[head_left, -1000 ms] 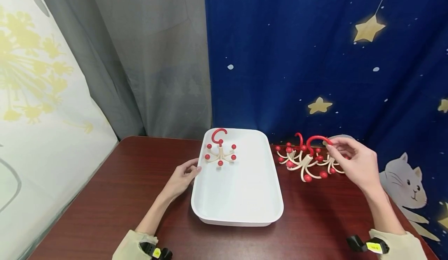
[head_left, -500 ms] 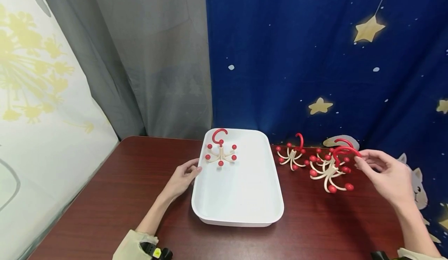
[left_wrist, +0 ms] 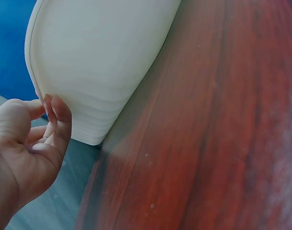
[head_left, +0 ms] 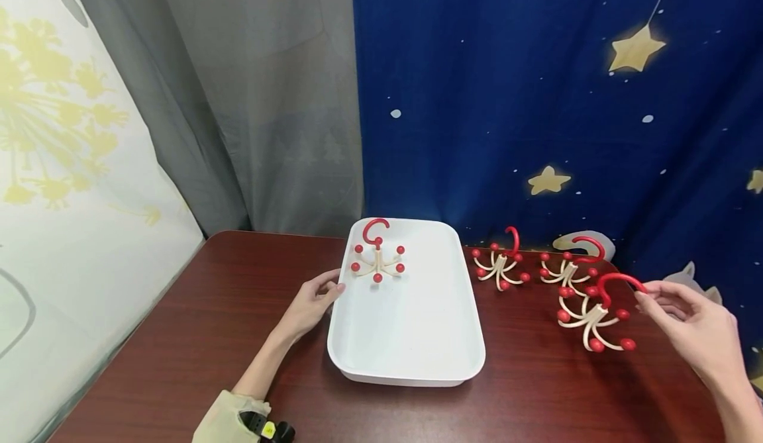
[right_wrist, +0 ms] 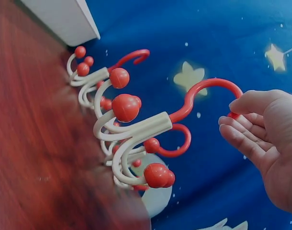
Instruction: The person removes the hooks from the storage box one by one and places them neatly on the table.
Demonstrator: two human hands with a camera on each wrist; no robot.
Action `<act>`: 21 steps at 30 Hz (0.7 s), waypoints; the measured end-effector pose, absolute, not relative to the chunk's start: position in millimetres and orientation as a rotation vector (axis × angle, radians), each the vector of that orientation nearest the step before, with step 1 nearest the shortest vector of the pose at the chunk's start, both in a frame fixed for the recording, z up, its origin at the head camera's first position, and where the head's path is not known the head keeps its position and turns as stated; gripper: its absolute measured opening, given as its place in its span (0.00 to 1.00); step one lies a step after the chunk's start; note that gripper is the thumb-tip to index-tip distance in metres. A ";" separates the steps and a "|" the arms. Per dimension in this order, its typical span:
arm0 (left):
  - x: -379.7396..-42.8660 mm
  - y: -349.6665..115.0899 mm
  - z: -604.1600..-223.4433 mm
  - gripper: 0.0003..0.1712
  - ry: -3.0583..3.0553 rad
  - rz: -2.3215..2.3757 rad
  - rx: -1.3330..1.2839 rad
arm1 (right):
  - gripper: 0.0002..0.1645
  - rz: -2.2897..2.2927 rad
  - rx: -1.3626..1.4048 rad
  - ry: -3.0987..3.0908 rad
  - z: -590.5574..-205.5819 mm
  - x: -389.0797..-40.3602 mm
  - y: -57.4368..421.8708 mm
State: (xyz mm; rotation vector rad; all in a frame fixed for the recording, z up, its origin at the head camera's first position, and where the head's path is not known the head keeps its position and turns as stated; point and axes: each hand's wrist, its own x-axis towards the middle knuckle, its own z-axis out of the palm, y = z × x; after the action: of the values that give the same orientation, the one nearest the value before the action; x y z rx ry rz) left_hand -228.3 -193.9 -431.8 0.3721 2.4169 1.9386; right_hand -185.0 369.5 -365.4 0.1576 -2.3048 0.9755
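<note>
Currently, my head feed puts the right hand at the lower right, thumb and fingers pinching the red tip of the held hanger. Its pale arms and red balls sit left of the hand, over the counter; I cannot tell whether any ball touches it. Just above it in the frame, the second hanger rests on the counter, with the third hanger to its left. Near the centre I have the white tray, the fourth hanger in its upper left part. The left hand pinches the tray's left rim. Blue curtain fills the upper right.

On my left wrist feed, the left hand is at the lower left, thumb and fingers on the tray's rim.

On my right wrist feed, the right hand comes in at the right edge; the held hanger tilts across the middle, part of the tray at the upper left.
</note>
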 end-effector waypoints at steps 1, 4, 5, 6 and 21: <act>-228.2 -194.0 -432.2 0.27 2.420 1.936 0.374 | 0.11 0.981 0.155 -2.309 -367.3 -184.4 371.7; -228.2 -194.0 -433.1 0.27 2.425 1.934 0.380 | 0.11 0.984 0.137 -2.337 -372.7 -182.9 377.3; -228.2 -194.0 -433.4 0.27 2.427 1.933 0.382 | 0.12 0.977 0.129 -2.349 -374.5 -182.6 378.9; -228.2 -194.0 -433.7 0.26 2.429 1.933 0.383 | 0.12 0.971 0.123 -2.360 -376.3 -182.4 380.5; -228.7 -193.3 -432.9 0.26 2.365 1.980 0.380 | 0.12 0.881 0.053 -2.448 -390.3 -179.0 397.2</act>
State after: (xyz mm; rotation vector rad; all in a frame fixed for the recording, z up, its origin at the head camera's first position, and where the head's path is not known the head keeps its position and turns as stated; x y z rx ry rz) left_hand -228.7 -193.3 -432.9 0.3802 2.3654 1.9798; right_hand -179.0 397.2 -390.3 0.0533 -2.4480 0.8814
